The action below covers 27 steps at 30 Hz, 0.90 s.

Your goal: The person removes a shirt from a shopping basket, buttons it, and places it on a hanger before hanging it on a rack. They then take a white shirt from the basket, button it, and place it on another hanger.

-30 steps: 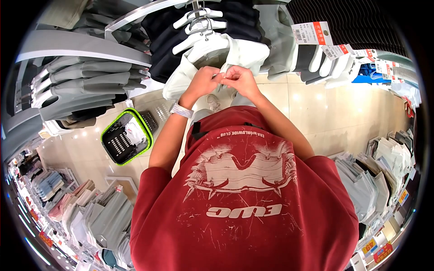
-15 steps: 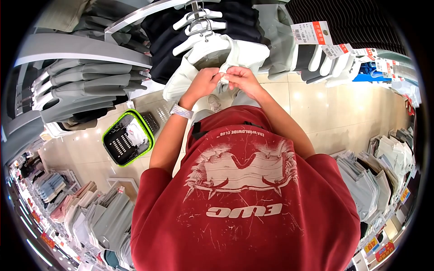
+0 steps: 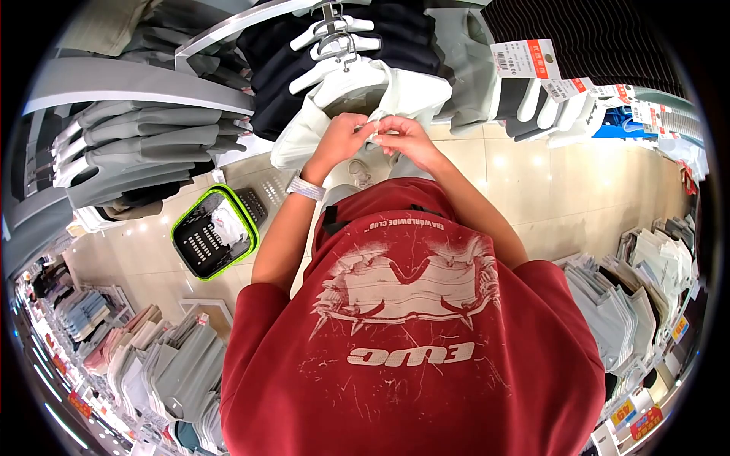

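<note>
A white collared shirt (image 3: 420, 95) hangs on a white hanger (image 3: 334, 82) at the front of a rack. My left hand (image 3: 342, 142), with a band on its wrist, is closed at the front opening just below the collar, fingers pinching the fabric edge. Right beside it, my right hand (image 3: 408, 141) pinches the same spot, its fingertips almost meeting those of the left. Whatever small detail lies between the fingertips is hidden.
Dark garments (image 3: 270, 95) hang behind the shirt, with grey tops (image 3: 152, 140) on the left. Price tags (image 3: 525, 58) hang at the right. A black basket with a green rim (image 3: 180, 251) stands on the floor, white cloth inside. More clothing racks (image 3: 182, 365) stand at lower left and right.
The fingers of my right hand have shifted slightly at the shirt opening. The shirt has moved a touch to the left; my left hand stays nearly in place.
</note>
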Each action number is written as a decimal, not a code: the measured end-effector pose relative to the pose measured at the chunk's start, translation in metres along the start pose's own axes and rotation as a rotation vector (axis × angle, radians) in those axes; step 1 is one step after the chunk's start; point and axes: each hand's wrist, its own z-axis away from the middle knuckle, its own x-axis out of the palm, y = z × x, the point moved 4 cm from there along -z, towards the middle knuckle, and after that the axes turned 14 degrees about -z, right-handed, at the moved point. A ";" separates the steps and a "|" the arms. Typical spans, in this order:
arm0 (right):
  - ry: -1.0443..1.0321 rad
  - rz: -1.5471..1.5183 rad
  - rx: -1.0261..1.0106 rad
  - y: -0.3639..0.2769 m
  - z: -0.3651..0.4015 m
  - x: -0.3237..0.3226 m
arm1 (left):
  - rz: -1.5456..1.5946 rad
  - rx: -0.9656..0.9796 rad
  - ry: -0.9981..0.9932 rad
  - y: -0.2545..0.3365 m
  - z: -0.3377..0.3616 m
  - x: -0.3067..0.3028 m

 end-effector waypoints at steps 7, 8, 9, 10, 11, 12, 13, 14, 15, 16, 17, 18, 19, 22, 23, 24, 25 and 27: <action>0.068 0.156 -0.073 -0.004 0.002 0.013 | -0.071 0.083 -0.188 0.013 0.002 -0.018; 0.052 0.131 -0.042 -0.004 0.003 0.013 | -0.071 0.085 -0.188 0.010 0.003 -0.021; 0.052 0.132 -0.043 -0.005 0.003 0.012 | -0.147 0.160 -0.178 0.011 0.004 -0.025; 0.075 -0.086 -0.011 -0.003 0.001 0.008 | -0.223 0.234 -0.167 0.011 0.005 -0.027; 0.099 -0.305 0.023 -0.001 0.000 0.004 | -0.224 0.233 -0.165 0.010 0.006 -0.027; 0.121 -0.369 0.023 -0.001 -0.004 0.002 | -0.265 0.254 -0.119 0.012 0.006 -0.029; 0.120 -0.369 0.024 0.000 -0.006 0.001 | -0.306 0.276 -0.074 0.014 0.006 -0.031; 0.165 -0.379 0.043 0.002 -0.009 -0.001 | -0.306 0.276 -0.074 0.015 0.005 -0.031; 0.211 -0.390 0.062 0.002 -0.010 0.000 | -0.271 0.242 -0.086 0.018 0.004 -0.032; 0.213 -0.391 0.059 0.003 -0.012 0.003 | -0.236 0.209 -0.098 0.021 0.002 -0.033; 0.251 -0.266 0.049 0.004 -0.013 0.004 | -0.237 0.213 -0.100 0.024 0.001 -0.033; 0.287 -0.140 0.040 0.003 -0.014 0.006 | -0.280 0.217 -0.103 0.026 0.001 -0.034; 0.287 -0.139 0.039 0.003 -0.015 0.009 | -0.324 0.218 -0.104 0.027 0.002 -0.034; 0.359 -0.133 0.027 -0.006 -0.013 0.021 | -0.282 0.212 -0.043 0.030 0.003 -0.037; 0.399 -0.111 0.066 -0.010 -0.011 0.025 | -0.282 0.211 -0.044 0.031 0.004 -0.038; 0.440 -0.090 0.105 -0.012 -0.009 0.028 | -0.260 0.198 -0.058 0.034 0.005 -0.040; 0.441 -0.091 0.104 -0.008 -0.012 0.027 | -0.237 0.185 -0.071 0.035 0.005 -0.041; 0.403 -0.202 0.181 0.007 -0.019 0.024 | -0.217 0.199 -0.065 0.033 0.006 -0.037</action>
